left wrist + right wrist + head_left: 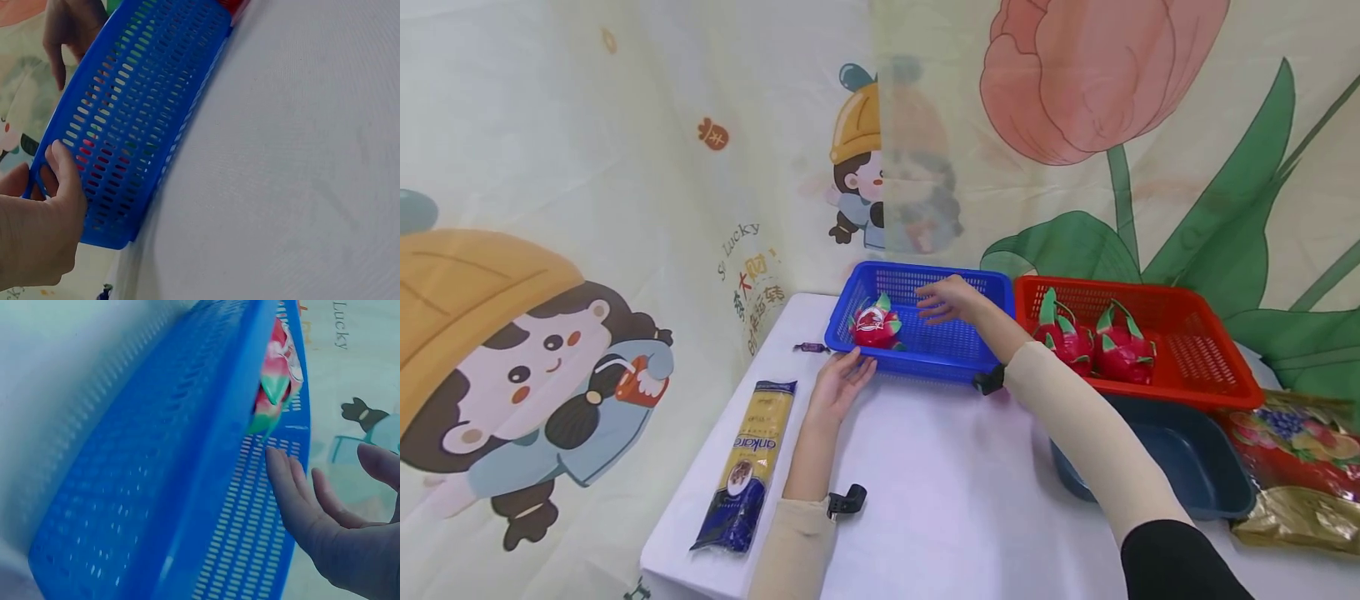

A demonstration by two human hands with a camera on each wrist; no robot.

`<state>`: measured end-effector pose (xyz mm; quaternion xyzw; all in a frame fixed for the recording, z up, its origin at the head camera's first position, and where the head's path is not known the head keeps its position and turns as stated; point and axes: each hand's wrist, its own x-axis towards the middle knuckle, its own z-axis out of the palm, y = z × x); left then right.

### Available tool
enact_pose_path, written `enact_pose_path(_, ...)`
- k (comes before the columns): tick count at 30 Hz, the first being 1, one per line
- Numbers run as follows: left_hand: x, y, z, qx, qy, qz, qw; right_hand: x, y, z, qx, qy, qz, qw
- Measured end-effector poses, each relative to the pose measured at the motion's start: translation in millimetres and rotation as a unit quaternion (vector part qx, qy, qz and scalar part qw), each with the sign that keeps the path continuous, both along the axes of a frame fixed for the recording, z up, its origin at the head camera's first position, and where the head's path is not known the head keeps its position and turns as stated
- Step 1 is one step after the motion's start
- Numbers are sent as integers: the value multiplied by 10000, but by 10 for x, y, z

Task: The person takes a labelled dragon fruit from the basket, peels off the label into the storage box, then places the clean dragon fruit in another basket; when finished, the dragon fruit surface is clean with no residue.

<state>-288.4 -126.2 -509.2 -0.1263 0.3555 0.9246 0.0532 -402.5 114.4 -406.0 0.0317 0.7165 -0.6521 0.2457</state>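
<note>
- The blue basket point(925, 366) is slotted plastic; in its left end sits a pink-red, green-leaved dragon fruit point(877, 326).
- The left hand point(838, 385) grips the near rim; the right hand point(949, 298), fingers loose, hovers empty above.
- Only the left wrist view shows fingers either side of the rim.
- The basket's long axis runs left to right.

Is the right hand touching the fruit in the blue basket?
Apart: the head view shows blue basket in the gap between right hand and fruit.
</note>
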Motion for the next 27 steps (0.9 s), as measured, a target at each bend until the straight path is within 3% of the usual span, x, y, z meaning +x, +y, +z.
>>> enact_pose_path(6, 13, -1, -24, 69, 166, 196, 9996, -82, -181, -110, -123, -637, -56, 9979)
enact_pose_path(14, -18, 35, -13, -25, -212, 402, 9990, -121, -387, -252, -72, -1187, -223, 9927)
enact_pose_path(18, -36, 41, -11, 1, -250, 522, 9983, -101, -546, -313, 102, -1188, -341, 9923)
enact_pose_path(27, -23, 45, 0, 8, -246, 556, 9981, -84, -751, -408, -179, -1012, -386, 9940)
